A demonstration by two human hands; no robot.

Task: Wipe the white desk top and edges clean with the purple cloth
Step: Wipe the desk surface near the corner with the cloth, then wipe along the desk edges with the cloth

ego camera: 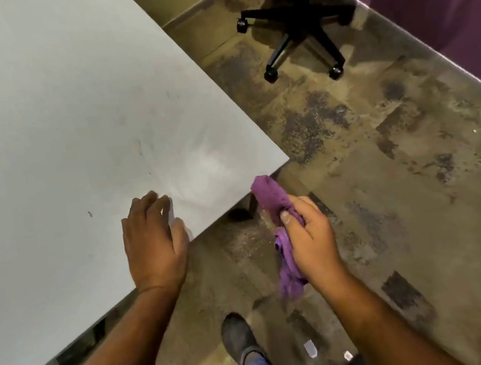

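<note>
Your right hand (307,235) pinched the bunched purple cloth (279,230) just off the flat white desk top's (47,119) near corner; your left hand (154,244) rested spread at its edge; flattening the cloth would probably have wiped that edge better.

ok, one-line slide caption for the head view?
Left hand rests on white desk top near its corner; right hand grips bunched purple cloth beside the edge.

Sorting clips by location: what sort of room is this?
Probably an office or study room: a large white desk, a black swivel chair on castors, and a purple wall. The right hand holds a purple cloth at the desk's edge.
</note>
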